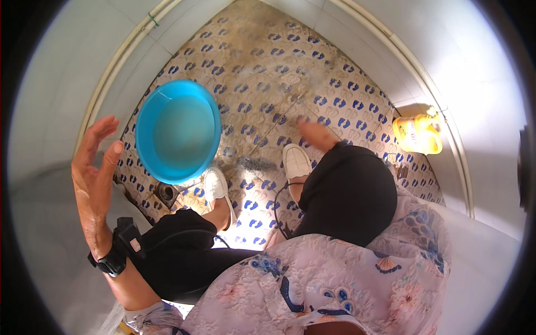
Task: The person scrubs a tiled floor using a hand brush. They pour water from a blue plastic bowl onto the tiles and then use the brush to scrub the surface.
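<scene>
My left hand (95, 173) raised, fingers spread, holding nothing | blue basin (177, 129) on tiled floor (268, 72) just right of it, ahead of my feet | my right hand (316, 134) blurred low over floor, grip unclear | left nearer basin

The single view came from a wide fisheye camera worn on the person's head, looking steeply down past the knees to the patterned tile floor (268, 78). The wall edges bent toward the dark round rim. The lap and floral garment (335, 279) filled the near lower part, close to the lens; the floor lay farther off. The left forearm entered from the lower left. No second view shared the scene.
</scene>
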`<state>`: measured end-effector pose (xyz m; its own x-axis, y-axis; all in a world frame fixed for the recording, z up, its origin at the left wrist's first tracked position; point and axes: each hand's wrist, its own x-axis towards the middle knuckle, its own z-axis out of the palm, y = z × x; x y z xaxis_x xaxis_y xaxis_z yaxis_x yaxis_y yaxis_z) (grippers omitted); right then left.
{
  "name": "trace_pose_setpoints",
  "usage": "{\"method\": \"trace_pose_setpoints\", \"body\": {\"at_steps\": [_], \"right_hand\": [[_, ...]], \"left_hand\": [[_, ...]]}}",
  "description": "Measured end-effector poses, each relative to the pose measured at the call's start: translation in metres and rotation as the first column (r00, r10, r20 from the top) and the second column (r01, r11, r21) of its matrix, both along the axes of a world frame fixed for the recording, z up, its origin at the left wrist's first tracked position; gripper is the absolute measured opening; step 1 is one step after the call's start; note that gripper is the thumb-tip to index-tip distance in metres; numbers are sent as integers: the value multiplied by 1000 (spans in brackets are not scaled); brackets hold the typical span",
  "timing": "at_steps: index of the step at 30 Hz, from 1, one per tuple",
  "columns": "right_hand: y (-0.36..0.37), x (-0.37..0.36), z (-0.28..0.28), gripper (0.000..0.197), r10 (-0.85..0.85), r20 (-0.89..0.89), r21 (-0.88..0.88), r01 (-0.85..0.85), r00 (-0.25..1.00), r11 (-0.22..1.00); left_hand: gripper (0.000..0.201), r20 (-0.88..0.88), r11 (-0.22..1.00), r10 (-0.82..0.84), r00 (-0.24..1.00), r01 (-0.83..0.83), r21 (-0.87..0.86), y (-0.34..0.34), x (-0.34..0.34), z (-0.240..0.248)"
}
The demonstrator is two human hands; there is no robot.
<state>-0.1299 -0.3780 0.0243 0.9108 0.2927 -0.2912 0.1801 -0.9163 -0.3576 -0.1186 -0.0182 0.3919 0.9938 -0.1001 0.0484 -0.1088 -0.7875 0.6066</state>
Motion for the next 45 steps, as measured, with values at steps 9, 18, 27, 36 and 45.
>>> {"method": "trace_pose_setpoints", "body": {"at_steps": [9, 18, 27, 36, 45], "right_hand": [[16, -26, -6, 17, -31, -108, 68, 39, 994, 997], [-61, 26, 25, 18, -397, -3, -105, 394, 918, 913], [-30, 5, 33, 14, -85, -42, -62, 83, 995, 995], [20, -16, 15, 16, 91, -123, 41, -87, 988, 995], [-78, 44, -8, 20, -252, -22, 9, 252, 968, 968]], "left_hand": [[37, 37, 996, 77, 996, -79, 47, 4, -5, 6], [38, 8, 1000, -15, 1000, 15, 0, -3, -9, 6], [39, 21, 999, -33, 999, 34, -4, -8, -6, 3], [37, 19, 999, -6, 1000, 5, 37, -6, -5, 4], [36, 13, 999, 17, 1000, -18, 38, -9, 0, 2]]}}
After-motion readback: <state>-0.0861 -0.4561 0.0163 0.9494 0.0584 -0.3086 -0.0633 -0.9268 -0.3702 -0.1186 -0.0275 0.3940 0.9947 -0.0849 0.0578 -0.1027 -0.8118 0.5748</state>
